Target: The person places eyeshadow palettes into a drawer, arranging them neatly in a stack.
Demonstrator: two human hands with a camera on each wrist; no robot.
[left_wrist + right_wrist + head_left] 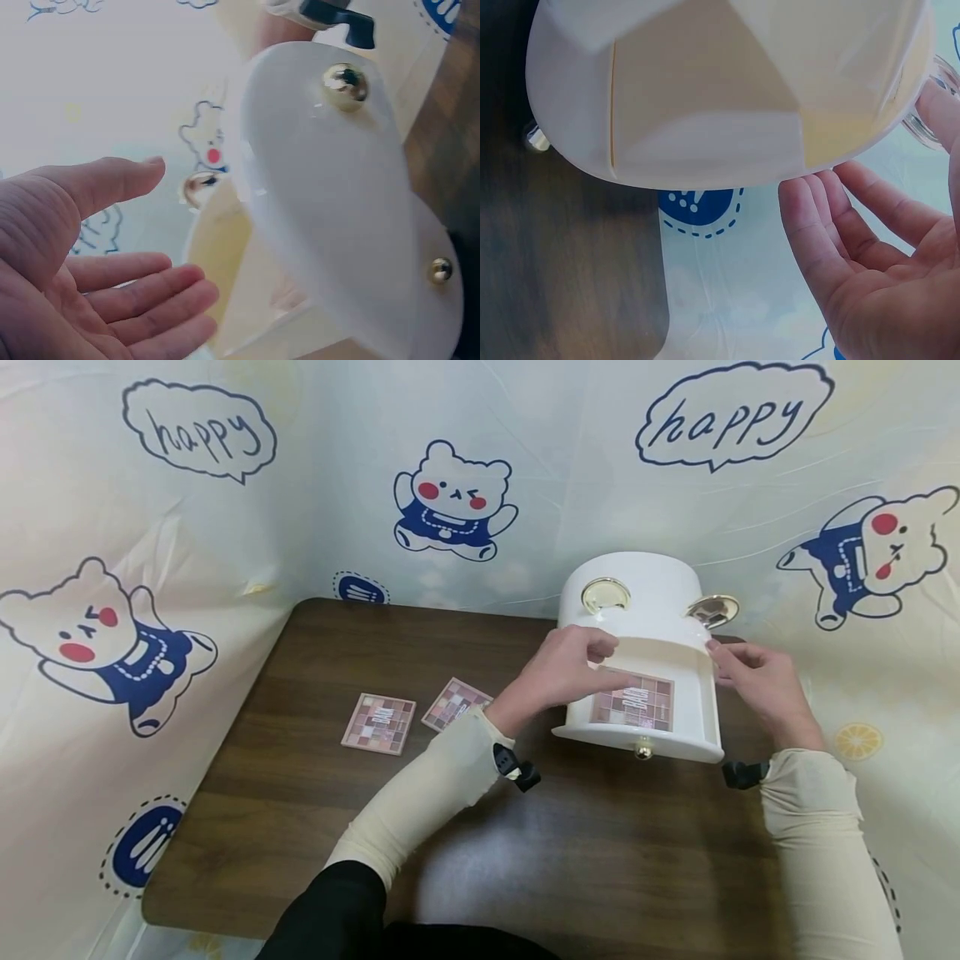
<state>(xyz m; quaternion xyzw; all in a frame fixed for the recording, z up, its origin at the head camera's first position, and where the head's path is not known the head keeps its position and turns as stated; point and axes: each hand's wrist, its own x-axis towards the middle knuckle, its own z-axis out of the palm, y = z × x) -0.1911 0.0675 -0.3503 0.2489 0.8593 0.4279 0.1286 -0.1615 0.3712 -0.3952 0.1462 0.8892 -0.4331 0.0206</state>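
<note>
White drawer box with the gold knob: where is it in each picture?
Head: the white drawer box stands right of centre.
Left wrist: from top centre to lower right.
Right wrist: across the top.
Shared landmark: the dark wooden table, under it, at right edge, and at left, respectively.

Middle palette (452,699) partly behind left sleeve (431,793), right sleeve (828,852) cut off

A glossy white rounded organizer (637,568) with 2 round gold ears (604,597) stands upright on the worktop (300,827), its gold-knobbed drawer (611,738) pulled out. Inside, near the drawer's front, lies 1 square pinkish eyeshadow palette (643,708), its colour grid and white lettering facing up.
</note>
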